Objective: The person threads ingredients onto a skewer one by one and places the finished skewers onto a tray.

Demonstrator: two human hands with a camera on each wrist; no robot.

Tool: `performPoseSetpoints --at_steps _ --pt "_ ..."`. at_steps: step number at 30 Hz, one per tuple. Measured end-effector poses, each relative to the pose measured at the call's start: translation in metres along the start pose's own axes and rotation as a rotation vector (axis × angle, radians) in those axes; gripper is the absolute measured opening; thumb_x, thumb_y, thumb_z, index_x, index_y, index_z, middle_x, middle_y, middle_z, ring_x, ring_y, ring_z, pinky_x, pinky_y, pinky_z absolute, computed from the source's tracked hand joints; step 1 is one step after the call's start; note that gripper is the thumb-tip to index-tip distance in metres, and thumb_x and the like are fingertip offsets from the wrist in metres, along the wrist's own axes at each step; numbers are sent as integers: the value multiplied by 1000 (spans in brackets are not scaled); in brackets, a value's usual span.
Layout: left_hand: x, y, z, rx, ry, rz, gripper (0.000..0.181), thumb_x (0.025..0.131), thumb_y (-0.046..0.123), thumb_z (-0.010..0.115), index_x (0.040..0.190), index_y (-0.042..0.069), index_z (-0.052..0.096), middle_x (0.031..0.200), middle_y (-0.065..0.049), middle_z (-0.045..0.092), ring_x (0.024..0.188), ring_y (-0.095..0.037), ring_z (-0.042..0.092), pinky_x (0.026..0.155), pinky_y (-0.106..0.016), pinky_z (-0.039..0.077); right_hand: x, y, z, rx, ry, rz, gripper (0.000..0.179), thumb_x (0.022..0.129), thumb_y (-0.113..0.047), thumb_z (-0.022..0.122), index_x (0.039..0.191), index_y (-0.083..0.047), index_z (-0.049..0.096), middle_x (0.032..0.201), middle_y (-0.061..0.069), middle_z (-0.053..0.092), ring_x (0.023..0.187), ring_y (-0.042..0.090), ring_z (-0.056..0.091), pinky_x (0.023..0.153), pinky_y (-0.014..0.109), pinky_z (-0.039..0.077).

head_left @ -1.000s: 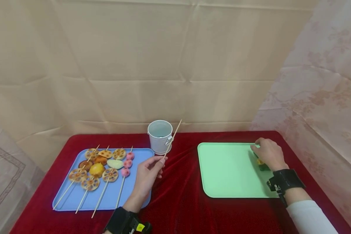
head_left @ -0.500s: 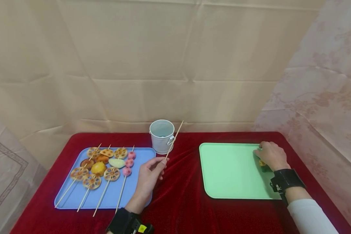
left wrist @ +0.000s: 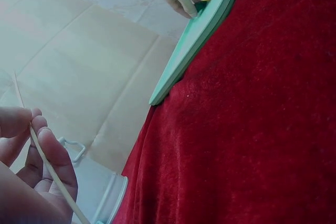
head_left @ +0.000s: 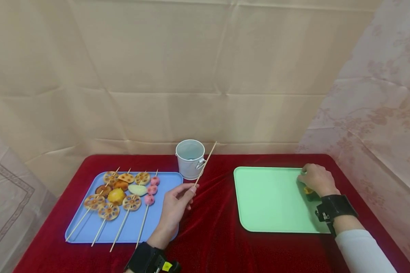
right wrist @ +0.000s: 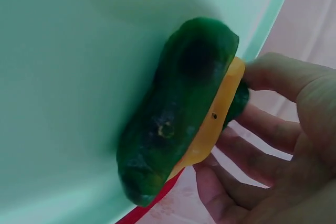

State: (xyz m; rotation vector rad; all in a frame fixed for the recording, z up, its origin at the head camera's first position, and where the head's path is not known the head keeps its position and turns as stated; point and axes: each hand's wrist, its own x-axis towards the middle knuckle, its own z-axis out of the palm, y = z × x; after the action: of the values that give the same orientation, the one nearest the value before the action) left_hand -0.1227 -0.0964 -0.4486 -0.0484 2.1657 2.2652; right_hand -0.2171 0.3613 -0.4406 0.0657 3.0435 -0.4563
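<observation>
My left hand [head_left: 178, 203] pinches a thin wooden skewer [head_left: 206, 161] between thumb and fingers, tip pointing up, in front of the white bucket [head_left: 190, 163]. At the far right of the green tray [head_left: 270, 201], my right hand [head_left: 318, 180] has its fingers curled at a small group of pepper-like pieces. The right wrist view shows a dark green piece [right wrist: 176, 108] with a small hole, a yellow piece [right wrist: 210, 124] against it, and another green piece [right wrist: 240, 100] behind, where the fingertips hold. Part of this group is hidden by the hand in the head view.
A blue tray [head_left: 171, 178] at the left holds several skewers with lotus root slices [head_left: 108, 211], pink balls [head_left: 149, 199] and other food pieces. Red cloth [head_left: 212, 235] covers the table, and a beige curtain [head_left: 150, 76] hangs behind it.
The head view has shifted slightly. My right hand has settled a little lower over the pepper-like pieces. The left hand keeps its pinch on the skewer at nearly the same spot.
</observation>
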Motion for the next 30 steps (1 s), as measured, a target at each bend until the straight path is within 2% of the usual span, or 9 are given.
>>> performPoseSetpoints --at_steps 5,10,12,16,20,23,25,27,30 --pt "0 0 0 11 4 1 23 101 17 68 116 1 75 97 -16 66 74 -14 56 63 -22 50 0 0 0 28 35 26 40 96 -19 62 117 14 65 91 23 66 70 30 53 60 41 42" --pt "0 0 0 26 6 -3 23 101 18 69 116 2 75 96 -15 66 74 -16 57 63 -22 50 1 0 2 11 82 15 28 101 -19 52 96 3 68 68 9 53 63 28 49 55 41 37" --pt "0 -1 0 31 5 -7 23 100 18 69 116 2 76 95 -15 66 74 -18 57 63 -22 50 2 0 2 -14 103 4 29 104 -19 49 89 0 65 66 9 50 63 29 49 54 42 38" --pt "0 -1 0 32 2 -10 23 100 18 70 116 3 76 95 -15 66 75 -21 58 63 -23 51 4 1 3 -48 146 -30 33 107 -18 48 87 2 63 67 12 50 64 32 50 54 45 40" --pt "0 -2 -1 24 0 -8 23 100 18 69 116 3 76 95 -15 66 75 -21 58 63 -23 51 4 3 5 -26 237 -81 32 106 -14 50 82 5 62 62 10 49 59 30 48 53 43 40" --pt "0 -2 -1 15 4 -11 23 100 18 69 117 2 75 96 -15 67 75 -20 58 63 -23 51 3 2 5 31 304 -92 32 105 -11 52 79 4 62 60 7 46 58 26 45 53 40 38" --pt "0 -3 -1 15 5 -14 23 100 18 69 116 2 75 96 -15 67 74 -20 57 63 -23 51 1 -1 4 98 314 -77 33 106 -12 51 80 4 64 62 7 50 60 25 47 54 37 37" --pt "0 -3 -1 19 4 -12 23 100 18 69 116 2 75 95 -15 66 75 -20 58 63 -23 51 -1 -6 3 183 300 -53 34 107 -15 49 90 6 70 69 11 62 65 28 58 56 35 41" --pt "-1 -2 -1 28 -3 -9 22 101 17 69 116 3 76 94 -15 66 76 -20 58 62 -23 50 -5 -17 1 321 248 -16 40 110 -24 45 112 6 72 94 21 74 83 35 72 66 39 51"
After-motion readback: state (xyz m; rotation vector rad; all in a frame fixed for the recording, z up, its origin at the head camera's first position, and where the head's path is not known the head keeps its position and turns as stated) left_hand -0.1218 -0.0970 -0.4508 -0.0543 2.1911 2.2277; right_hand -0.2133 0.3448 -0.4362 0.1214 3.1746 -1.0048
